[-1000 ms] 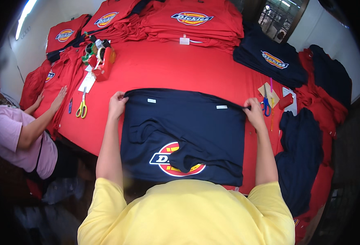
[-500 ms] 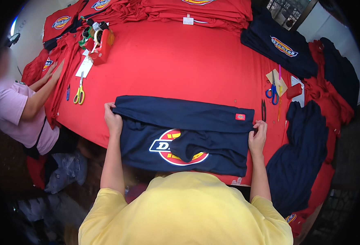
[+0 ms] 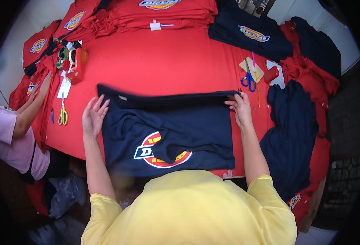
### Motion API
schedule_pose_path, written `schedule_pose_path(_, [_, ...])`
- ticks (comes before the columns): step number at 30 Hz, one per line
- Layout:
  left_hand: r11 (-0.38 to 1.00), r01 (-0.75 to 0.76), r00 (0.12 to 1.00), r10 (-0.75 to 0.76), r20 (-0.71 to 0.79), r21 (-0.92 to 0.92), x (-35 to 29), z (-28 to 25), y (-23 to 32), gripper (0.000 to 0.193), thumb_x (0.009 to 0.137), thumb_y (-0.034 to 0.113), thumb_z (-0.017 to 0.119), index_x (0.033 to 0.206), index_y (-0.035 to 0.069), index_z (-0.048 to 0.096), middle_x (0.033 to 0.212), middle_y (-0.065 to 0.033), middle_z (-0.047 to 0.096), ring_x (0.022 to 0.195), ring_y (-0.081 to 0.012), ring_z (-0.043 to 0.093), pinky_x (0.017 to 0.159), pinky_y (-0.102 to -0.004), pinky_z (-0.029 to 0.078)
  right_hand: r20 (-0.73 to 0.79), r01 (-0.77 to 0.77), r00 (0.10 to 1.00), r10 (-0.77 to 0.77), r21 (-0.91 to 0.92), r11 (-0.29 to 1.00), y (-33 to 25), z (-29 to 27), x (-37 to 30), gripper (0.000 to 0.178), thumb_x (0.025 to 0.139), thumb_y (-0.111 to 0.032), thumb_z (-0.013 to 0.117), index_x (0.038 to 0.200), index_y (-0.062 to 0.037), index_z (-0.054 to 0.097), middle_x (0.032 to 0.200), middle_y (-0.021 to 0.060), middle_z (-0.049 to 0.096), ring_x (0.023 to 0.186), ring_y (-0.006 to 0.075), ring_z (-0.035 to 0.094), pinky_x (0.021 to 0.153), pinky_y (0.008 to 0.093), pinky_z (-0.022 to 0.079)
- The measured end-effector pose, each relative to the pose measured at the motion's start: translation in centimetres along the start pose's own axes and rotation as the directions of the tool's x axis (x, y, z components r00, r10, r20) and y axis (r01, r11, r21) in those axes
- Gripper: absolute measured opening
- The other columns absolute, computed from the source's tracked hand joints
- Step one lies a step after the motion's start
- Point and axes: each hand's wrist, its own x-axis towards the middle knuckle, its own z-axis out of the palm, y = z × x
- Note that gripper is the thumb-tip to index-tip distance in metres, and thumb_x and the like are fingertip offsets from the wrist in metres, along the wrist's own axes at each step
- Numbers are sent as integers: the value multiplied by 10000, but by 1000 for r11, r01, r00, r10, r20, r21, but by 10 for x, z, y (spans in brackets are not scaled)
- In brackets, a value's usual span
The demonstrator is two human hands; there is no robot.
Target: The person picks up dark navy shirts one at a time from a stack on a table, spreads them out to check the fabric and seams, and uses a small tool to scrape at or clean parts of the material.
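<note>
A navy sweatshirt (image 3: 167, 118) lies in front of me, its round red, yellow and white print partly covered by a bunched dark fold. The far edge is lifted, its left part blurred, and a small pale tag shows near the left corner. Beside that left corner is my left hand (image 3: 93, 117), palm up and fingers spread, gripping nothing. My right hand (image 3: 240, 109) pinches the sweatshirt at the far right corner, fingers partly over the cloth.
Red cloth covers the table (image 3: 155, 61). Blue scissors (image 3: 249, 79) lie to the right, yellow scissors (image 3: 63, 114) and a red tape dispenser (image 3: 78, 65) to the left. Folded red garments (image 3: 167, 18) and navy garments (image 3: 249, 34) line the far side. A co-worker (image 3: 14, 130) handles red cloth at left.
The sweatshirt's far band, lying folded toward me with its red label showing, has swung up and away. My left hand has let go and opened. The view has shifted.
</note>
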Motion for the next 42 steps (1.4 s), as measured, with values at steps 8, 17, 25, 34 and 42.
schedule_pose_path(8, [-86, 175, 932, 336, -137, 981, -41, -60, -8, 388, 877, 365, 705, 1028, 20, 614, 807, -116, 636, 802, -276, 640, 719, -397, 490, 423, 389, 879, 218, -903, 182, -17, -18, -73, 358, 881, -351, 679, 876, 0, 610, 862, 196, 644, 830, 386, 625, 775, 464, 488])
schedule_pose_path(17, [855, -327, 943, 322, 83, 403, -76, 1, 75, 68, 1024, 178, 517, 990, 133, 555, 857, 42, 553, 758, -50, 563, 675, -228, 472, 460, 122, 863, -209, 212, 970, -123, -21, -83, 118, 1010, -147, 509, 1073, -47, 514, 926, 131, 679, 667, 215, 675, 520, 311, 584])
schedule_pose_path(25, [815, -539, 802, 418, 427, 214, -108, 7, 181, 392, 1046, 204, 450, 1409, 59, 427, 1226, -85, 616, 1118, -166, 609, 985, -324, 483, 533, 288, 678, -505, 440, 851, -183, -25, -75, 235, 1018, -285, 512, 1067, -60, 467, 821, 141, 630, 506, 201, 601, 378, 254, 476])
schedule_pose_path(34, [431, -159, 984, -6, 179, 888, -131, -3, 44, 806, 793, 120, 749, 1446, -90, 327, 1507, -223, 334, 1449, -331, 245, 1157, -408, 248, 698, 264, 659, 281, -565, 781, -106, -5, -88, 589, 864, -65, 644, 1402, -42, 407, 720, 24, 590, 635, 165, 584, 641, 297, 474])
schedule_pose_path(42, [859, -249, 954, 140, 264, 447, -131, 41, 114, 736, 840, -21, 638, 1476, -49, 268, 1385, -151, 475, 1236, -228, 522, 1062, -350, 405, 432, 242, 900, -49, -403, 882, -171, 20, -95, 253, 918, -233, 625, 1048, -16, 634, 706, 28, 584, 642, 120, 605, 631, 317, 541])
